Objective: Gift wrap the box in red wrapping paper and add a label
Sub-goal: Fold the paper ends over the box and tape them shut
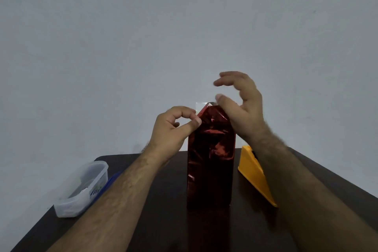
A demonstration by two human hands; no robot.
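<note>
plain grey-white wall, dark brown table, dim even light

A dark brown table with a rounded far left corner stands against a pale wall and carries three visible items. A box wrapped in shiny red paper stands upright on end near the middle of the surface, its upper end folded to a point; a clear plastic container sits at the left edge with a blue lid just beside it. A yellow wedge-shaped object rests just to the right of the box, its identity uncertain.
</note>
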